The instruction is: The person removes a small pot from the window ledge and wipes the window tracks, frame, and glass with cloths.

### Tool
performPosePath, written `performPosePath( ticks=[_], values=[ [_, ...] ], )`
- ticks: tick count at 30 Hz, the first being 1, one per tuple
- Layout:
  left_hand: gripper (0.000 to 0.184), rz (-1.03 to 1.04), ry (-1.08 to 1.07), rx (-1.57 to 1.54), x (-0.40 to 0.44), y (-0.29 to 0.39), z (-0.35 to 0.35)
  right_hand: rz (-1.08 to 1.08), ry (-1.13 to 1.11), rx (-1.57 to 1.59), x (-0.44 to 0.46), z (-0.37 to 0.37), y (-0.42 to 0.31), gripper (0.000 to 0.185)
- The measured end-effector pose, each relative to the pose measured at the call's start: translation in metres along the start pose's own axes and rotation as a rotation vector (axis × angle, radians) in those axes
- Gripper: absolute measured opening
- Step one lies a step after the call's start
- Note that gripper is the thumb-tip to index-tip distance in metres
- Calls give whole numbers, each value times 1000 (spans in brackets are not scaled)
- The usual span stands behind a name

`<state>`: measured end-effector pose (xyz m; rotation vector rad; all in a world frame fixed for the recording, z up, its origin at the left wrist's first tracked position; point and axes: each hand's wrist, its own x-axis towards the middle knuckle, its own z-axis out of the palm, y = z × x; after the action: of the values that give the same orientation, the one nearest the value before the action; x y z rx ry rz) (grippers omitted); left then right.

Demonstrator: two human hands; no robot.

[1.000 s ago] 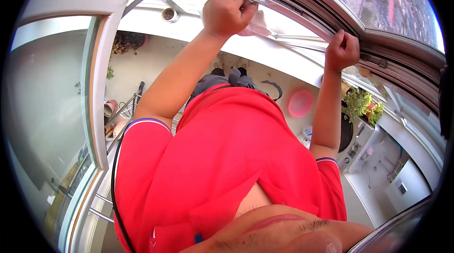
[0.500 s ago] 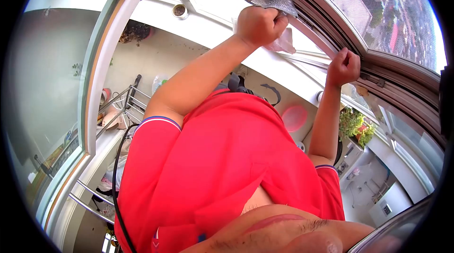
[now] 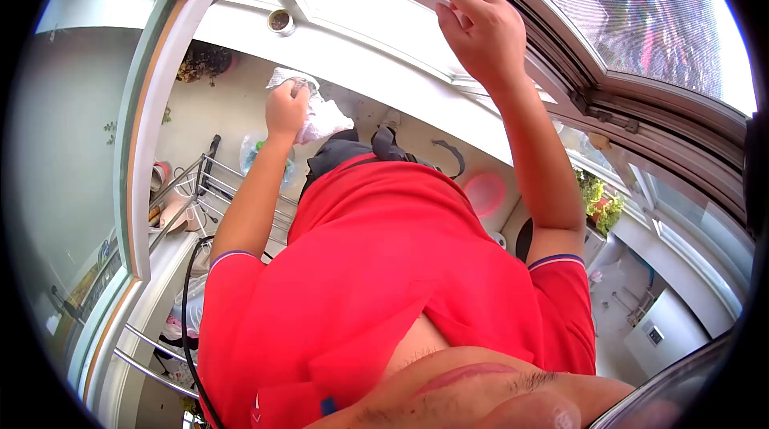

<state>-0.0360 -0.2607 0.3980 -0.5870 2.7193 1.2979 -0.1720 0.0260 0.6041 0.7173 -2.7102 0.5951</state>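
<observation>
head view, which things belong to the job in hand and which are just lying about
Likely job things:
crumpled cloth, in left hand
brown window frame, by right hand

Lying about:
small white pot
round pink object
potted plant

Whitish pink is shown by the cloth (image 3: 324, 118), upper left; brown by the window frame (image 3: 681, 112), upper right.

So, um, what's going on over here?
A person in a red short-sleeved shirt is at a shiny brown window frame. Their left hand grips a crumpled, whitish cloth, away from the frame. Their open right hand is up beside the frame, holding nothing I can see; whether it touches, I can't tell.
</observation>
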Motion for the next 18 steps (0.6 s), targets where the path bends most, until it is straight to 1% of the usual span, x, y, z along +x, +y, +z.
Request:
performPosePath(
  ticks=[1,4,7,8,11,12,15,17,18],
  values=[
    [28,-39,-11,-11,-1,-2,-3,-44,-31,-53,11,7,-3,23],
    [29,-46,30,-73,5,-1,0,-66,-63,-184,36,29,-11,23],
    [30,-45,-5,-153,11,6,10,-96,-83,-233,46,24,-16,24],
    [31,-25,-17,-140,11,5,14,-141,-67,-244,45,25,-12,24],
    [31,-46,-102,-111,9,1,19,-190,-62,-249,41,18,-1,22],
    [30,-58,-119,-96,7,-3,21,-227,-50,-254,42,15,3,18],
    [30,-81,-158,-65,-2,-20,25,-283,-8,-208,47,20,6,15],
    [30,-76,-174,-66,-8,-25,25,-256,-100,-171,62,21,-4,17],
    [31,-89,-219,-51,-9,-25,24,-242,-146,-150,69,20,-11,18]
  ],
)
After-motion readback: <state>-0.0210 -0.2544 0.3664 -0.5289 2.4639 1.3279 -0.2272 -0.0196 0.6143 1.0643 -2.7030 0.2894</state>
